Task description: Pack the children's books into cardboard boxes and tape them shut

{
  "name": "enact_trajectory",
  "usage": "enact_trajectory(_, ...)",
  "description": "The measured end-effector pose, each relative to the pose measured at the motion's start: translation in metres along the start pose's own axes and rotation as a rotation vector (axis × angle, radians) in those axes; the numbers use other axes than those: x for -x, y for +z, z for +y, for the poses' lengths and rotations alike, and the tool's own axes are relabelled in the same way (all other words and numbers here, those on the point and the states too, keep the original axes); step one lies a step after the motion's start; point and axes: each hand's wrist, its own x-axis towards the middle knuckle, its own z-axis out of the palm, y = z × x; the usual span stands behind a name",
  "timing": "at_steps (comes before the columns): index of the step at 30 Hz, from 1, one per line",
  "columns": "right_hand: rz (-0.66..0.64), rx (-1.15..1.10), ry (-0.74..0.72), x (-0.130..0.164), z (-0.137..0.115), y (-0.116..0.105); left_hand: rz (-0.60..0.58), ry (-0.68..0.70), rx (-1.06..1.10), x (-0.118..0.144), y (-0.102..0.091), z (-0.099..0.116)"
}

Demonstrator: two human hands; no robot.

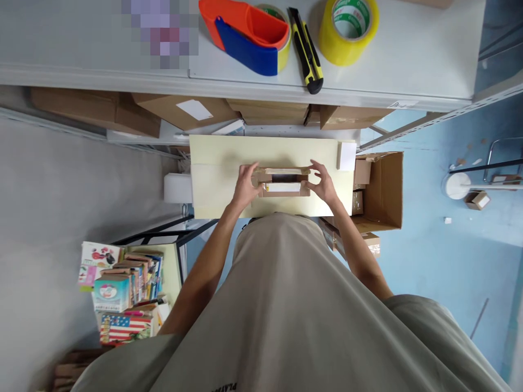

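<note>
A small brown cardboard box (283,182) lies on a pale yellow table (216,163), its flaps partly open and something white inside. My left hand (246,184) grips the box's left end. My right hand (322,181) holds its right end, fingers curled over the flap. Both arms reach forward over my beige shirt.
A grey shelf (102,43) above holds an orange and blue tape dispenser (249,35), a yellow and black utility knife (306,51) and a yellow tape roll (349,30). An open carton (378,190) with small boxes stands right of the table. Stacked books (122,288) lie lower left.
</note>
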Motion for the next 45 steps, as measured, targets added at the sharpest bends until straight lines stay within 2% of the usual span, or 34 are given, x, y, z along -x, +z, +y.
enact_trajectory(5, -0.03, 0.117, 0.052, 0.023, -0.002, 0.009, -0.015, -0.013, -0.099, 0.023, -0.004, 0.012)
enact_trajectory(8, 0.004, 0.064, 0.094, 0.028, -0.003, 0.018, 0.006, -0.084, -0.053, 0.029, 0.002, 0.015)
enact_trajectory(12, 0.079, -0.05, 0.157, 0.022, -0.001, 0.025, 0.115, -0.183, 0.091, 0.028, 0.013, 0.012)
enact_trajectory(17, 0.157, -0.084, 0.199, 0.014, 0.004, 0.031, 0.202, -0.251, 0.199, 0.026, 0.025, 0.008)
enact_trajectory(21, 0.171, -0.123, 0.197, 0.013, 0.007, 0.034, 0.26, -0.302, 0.267, 0.022, 0.033, 0.006)
enact_trajectory(23, 0.164, -0.125, 0.18, 0.013, 0.007, 0.032, 0.264, -0.371, 0.329, 0.018, 0.034, 0.003)
enact_trajectory(25, 0.138, -0.083, 0.186, 0.01, 0.003, 0.029, 0.218, -0.453, 0.381, 0.012, 0.031, 0.001)
enact_trajectory(27, 0.087, 0.018, 0.208, 0.006, -0.008, 0.023, 0.192, -0.468, 0.344, 0.006, 0.022, 0.005)
enact_trajectory(30, 0.063, 0.233, 0.166, -0.007, -0.038, 0.011, 0.268, -0.273, 0.151, -0.007, -0.001, 0.025)
enact_trajectory(34, 0.189, 0.346, -0.144, -0.051, -0.111, -0.009, 0.355, 0.1, 0.07, -0.044, -0.044, 0.077)
enact_trajectory(36, 0.261, 0.35, -0.315, -0.086, -0.154, -0.019, 0.416, 0.248, 0.123, -0.071, -0.066, 0.108)
enact_trajectory(39, 0.285, 0.383, -0.497, -0.152, -0.208, -0.028, 0.496, 0.383, 0.209, -0.109, -0.093, 0.148)
enact_trajectory(42, 0.238, 0.418, -0.557, -0.219, -0.235, -0.022, 0.537, 0.451, 0.244, -0.132, -0.106, 0.176)
enact_trajectory(45, 0.215, 0.354, -0.564, -0.268, -0.24, -0.007, 0.557, 0.456, 0.249, -0.136, -0.107, 0.187)
